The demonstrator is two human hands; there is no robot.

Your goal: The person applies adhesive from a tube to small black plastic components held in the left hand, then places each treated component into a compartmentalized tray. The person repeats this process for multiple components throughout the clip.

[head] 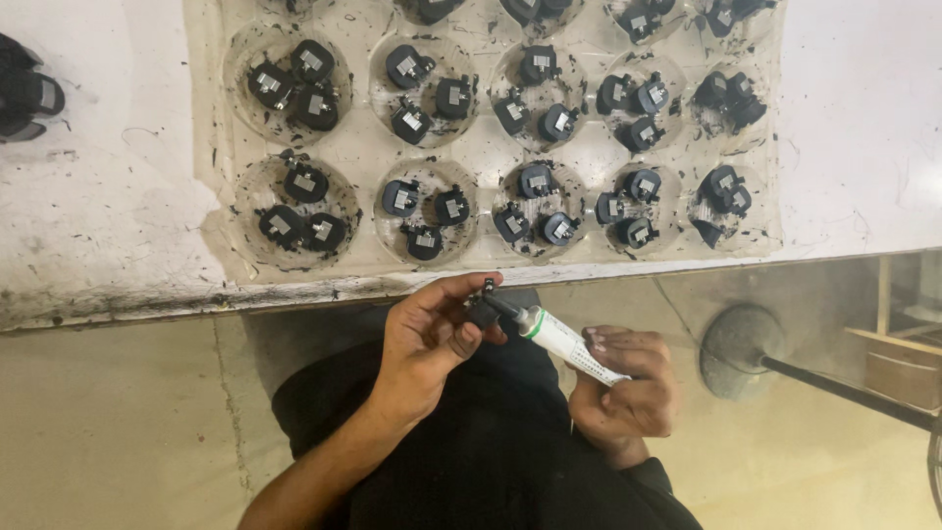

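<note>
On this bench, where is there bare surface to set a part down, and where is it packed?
Bare white bench lies right of the clear tray, and more lies left of it, below the black parts at the left edge. The tray's round cups are crowded with small black parts. Both hands work below the bench edge.

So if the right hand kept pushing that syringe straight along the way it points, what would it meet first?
The right hand aims the syringe up and to the left, and its tip is already at the small black part held in the left hand. That part comes first; actual contact is hard to judge.
</note>
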